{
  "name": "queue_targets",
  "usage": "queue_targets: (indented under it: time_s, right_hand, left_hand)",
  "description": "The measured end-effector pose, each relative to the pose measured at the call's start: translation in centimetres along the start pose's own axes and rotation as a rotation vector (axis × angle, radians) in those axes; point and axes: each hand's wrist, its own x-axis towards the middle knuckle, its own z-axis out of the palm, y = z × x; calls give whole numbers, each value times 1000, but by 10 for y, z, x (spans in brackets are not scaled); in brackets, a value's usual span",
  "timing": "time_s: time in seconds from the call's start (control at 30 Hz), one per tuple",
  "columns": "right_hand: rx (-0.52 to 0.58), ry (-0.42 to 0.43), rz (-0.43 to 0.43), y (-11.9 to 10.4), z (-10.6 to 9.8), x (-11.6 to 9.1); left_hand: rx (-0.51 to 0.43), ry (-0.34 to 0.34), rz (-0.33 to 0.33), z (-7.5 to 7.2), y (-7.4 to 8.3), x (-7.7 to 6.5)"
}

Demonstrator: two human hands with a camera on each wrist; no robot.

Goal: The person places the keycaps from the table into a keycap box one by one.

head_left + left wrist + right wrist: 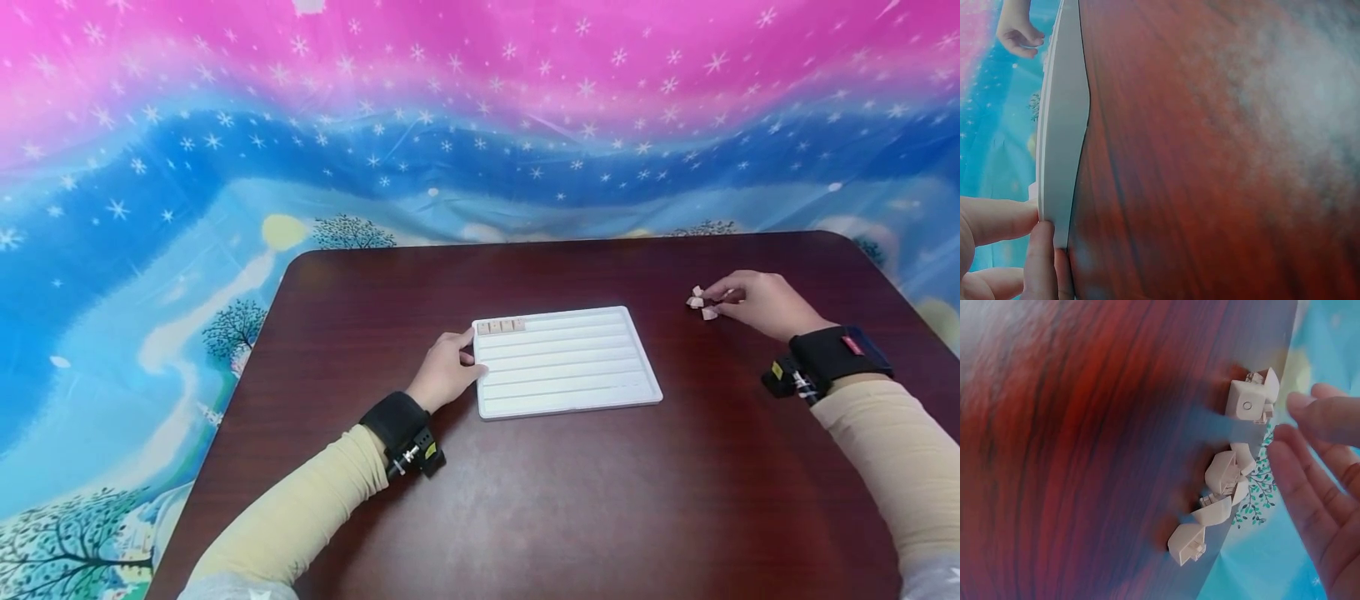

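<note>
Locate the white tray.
In the head view, the white tray lies right of centre on the table, its left end held by the left hand.

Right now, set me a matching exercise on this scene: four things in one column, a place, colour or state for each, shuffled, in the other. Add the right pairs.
Things:
1. Left hand
2. Right hand
3. Keycap row
4. Table

Descriptions:
A. Beside the loose keycaps
B. Dark reddish-brown
C. Gripping the left edge of the white tray
D. In the tray's far left corner

Right pairs: 1-C, 2-A, 3-D, 4-B
</note>
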Motion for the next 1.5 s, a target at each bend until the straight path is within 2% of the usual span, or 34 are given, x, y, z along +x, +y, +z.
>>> queue_targets:
  time_s: [0.53,1.03,1.5]
  right_hand:
    - [34,-130,117,2,3,7]
    - [-26,-146,94,4,8,8]
    - [-15,-121,79,5,9,3]
  left_hand:
    - [-2,0,-1,0,1,-1]
    - [-16,-5,-8,1,2,-3]
    - [0,-9,-11,0,3,-3]
